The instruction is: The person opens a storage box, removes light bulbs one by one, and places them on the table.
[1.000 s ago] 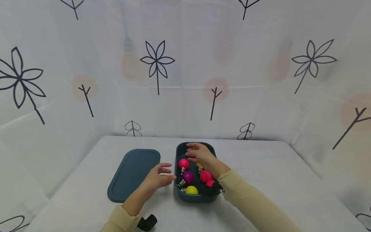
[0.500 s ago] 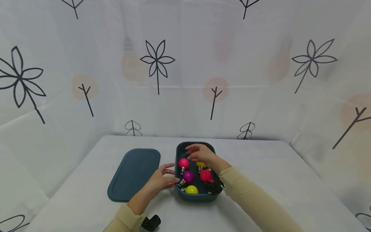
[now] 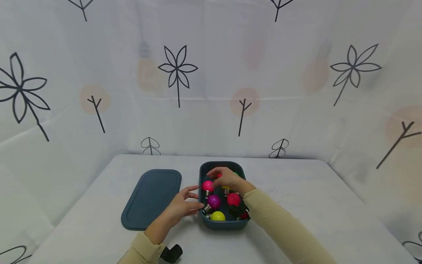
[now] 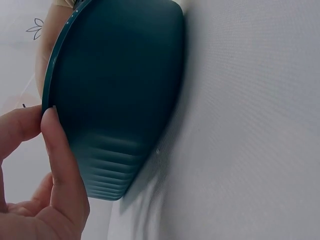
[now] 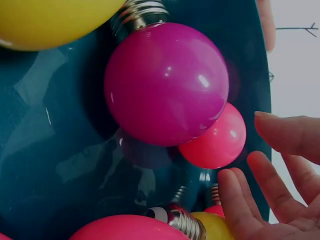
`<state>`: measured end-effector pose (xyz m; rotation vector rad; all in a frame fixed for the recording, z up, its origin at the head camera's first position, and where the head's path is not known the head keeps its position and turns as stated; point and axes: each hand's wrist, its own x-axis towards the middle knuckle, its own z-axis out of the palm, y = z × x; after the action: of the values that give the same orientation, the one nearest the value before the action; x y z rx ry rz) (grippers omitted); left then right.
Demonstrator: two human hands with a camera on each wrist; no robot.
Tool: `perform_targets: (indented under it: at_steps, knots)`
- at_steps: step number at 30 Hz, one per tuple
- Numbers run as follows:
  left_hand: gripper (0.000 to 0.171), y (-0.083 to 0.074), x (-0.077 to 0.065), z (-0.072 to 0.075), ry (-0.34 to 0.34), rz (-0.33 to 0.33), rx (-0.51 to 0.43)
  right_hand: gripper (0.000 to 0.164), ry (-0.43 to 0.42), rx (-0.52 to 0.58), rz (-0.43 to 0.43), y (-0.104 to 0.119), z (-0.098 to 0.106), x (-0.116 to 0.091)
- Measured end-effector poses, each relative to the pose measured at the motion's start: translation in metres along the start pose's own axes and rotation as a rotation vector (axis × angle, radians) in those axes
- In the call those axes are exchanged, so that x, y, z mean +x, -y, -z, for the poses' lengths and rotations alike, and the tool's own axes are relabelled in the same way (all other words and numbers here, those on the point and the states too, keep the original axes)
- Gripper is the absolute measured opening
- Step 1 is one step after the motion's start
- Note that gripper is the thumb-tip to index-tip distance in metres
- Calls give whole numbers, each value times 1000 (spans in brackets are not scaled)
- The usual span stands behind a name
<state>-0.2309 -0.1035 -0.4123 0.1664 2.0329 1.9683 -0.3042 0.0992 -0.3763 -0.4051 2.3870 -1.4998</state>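
A dark teal box (image 3: 222, 225) holds several coloured light bulbs with metal screw bases. Among them are a pink bulb (image 3: 207, 186), a purple bulb (image 3: 214, 201), a yellow bulb (image 3: 218, 216) and a red bulb (image 3: 233, 199). My left hand (image 3: 178, 208) pinches the box's left rim between thumb and finger, as the left wrist view shows. My right hand (image 3: 228, 179) reaches into the far part of the box, beside the pink bulb. In the right wrist view its fingers are apart, with nothing visible between them. A red spot shows by the fingers in the head view.
A flat teal lid (image 3: 151, 200) lies on the white table (image 3: 283, 183) to the left of the box. Behind the table hangs a white curtain (image 3: 211, 121) with printed plants. A black camera (image 3: 171, 253) is worn on the left wrist.
My left hand has moved right onto the box's rim. My right hand has lowered into the box and come slightly nearer, uncovering a green bulb at the far right.
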Motion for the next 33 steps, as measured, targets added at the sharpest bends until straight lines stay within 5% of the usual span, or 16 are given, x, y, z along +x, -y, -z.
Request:
perform_targets:
  at_steps: [12,33]
  knots:
    - [71,0,0,2,1,-3,5,42,94,-193,-71,-4,-8,7]
    - [70,-1,-1,0,-11,12,3,36,124,-186,-56,5,-3,-1]
